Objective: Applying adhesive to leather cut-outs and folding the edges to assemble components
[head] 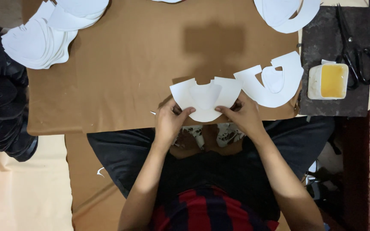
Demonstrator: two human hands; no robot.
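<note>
At the near edge of the brown-paper-covered counter [129, 64], directly in front of the seated person:

- Piece in hand: one white curved cut-out [205, 97], lying flat on the counter, with a smaller rounded white piece laid over its middle. Left hand [169, 122] pinches its lower left edge between thumb and fingers; right hand [244, 115] pinches its lower right edge likewise. Both hands are closed on the piece and press it down. Judged as mid-assembly, the inner piece being seated on the outer one.
- Just beside, to the right: a second white cut-out [275, 81] of the same form, its small inner piece already on it, lying free. Judged as done or next in line; which cannot be told.
- Far left corner: fanned stack of white pieces [39, 40], many deep.
- Far right edge: further white pieces [285, 13], overlapping, partly out of frame.
- Right of the counter, on a dark slab [322, 38]: a small white tub of yellowish paste [328, 81] and black scissors [356, 51], both untouched.
- Left margin: a pile of black shaped parts [1, 107].

Progress estimate: a small share joined, the stacks apparently still awaiting work.
</note>
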